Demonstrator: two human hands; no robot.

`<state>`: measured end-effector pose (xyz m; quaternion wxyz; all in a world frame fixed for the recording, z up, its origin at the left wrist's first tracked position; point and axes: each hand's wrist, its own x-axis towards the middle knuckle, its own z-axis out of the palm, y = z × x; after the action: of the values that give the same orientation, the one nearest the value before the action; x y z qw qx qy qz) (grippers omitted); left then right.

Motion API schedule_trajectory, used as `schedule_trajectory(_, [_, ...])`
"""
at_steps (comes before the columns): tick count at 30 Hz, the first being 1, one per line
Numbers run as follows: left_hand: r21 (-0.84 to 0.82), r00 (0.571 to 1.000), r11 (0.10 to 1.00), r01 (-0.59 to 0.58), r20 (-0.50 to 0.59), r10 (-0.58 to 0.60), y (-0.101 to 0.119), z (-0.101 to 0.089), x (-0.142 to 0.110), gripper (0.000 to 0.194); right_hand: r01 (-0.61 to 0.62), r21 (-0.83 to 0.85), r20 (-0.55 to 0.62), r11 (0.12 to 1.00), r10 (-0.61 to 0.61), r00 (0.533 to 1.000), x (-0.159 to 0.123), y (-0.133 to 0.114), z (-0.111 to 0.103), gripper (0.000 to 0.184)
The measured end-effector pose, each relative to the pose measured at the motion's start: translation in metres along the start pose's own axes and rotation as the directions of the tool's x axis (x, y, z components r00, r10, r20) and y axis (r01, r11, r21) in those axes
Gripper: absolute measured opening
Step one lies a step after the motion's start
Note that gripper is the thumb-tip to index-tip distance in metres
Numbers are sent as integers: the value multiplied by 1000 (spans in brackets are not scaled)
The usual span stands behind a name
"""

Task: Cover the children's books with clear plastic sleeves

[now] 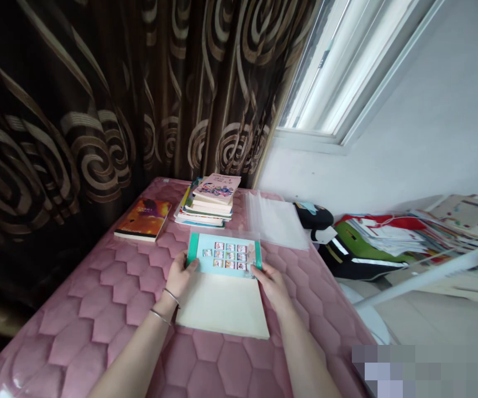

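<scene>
An open book lies in front of me on the pink padded surface. Its raised cover (226, 257) is light blue with teal ends and rows of small pictures; the cream blank page (224, 304) faces up nearer to me. On the cover's left edge my left hand (183, 271) is closed, thumb on top; two thin bangles circle that wrist. My right hand (269, 279) pinches the right edge the same way, by a clear, shiny bit at the corner. Fingers beneath the cover are hidden.
Behind the open book stands a stack of books (218, 190), with an orange-covered book (143, 218) to its left. Clear plastic sheets (278, 221) lie right of the stack. Past the right edge are a black bag (355, 262), piled papers (379, 235) and a white pole (425, 276).
</scene>
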<state>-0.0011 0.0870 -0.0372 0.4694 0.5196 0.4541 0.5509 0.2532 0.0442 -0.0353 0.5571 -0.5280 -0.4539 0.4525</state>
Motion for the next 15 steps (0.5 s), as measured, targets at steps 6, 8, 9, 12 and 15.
schedule_trajectory(6, [-23,1000,1000,13,-6,-13,5,0,-2,28,-11,-14,-8,1000,10,1000,0,2,1,49])
schedule_trajectory(8, [-34,1000,999,7,-4,-7,5,1,-1,30,-10,-14,-10,1000,10,1000,0,1,2,49])
schedule_trajectory(9, [-36,1000,999,5,-4,-5,4,1,-1,31,-13,-13,-12,1000,13,1000,-1,0,2,49])
schedule_trajectory(12, [-39,1000,999,1,-8,-1,1,1,1,33,-27,-10,-23,1000,26,999,-1,-2,3,50])
schedule_trajectory(15, [-36,1000,999,3,-20,-4,0,2,1,35,-29,-15,-36,999,29,999,-2,-2,2,49])
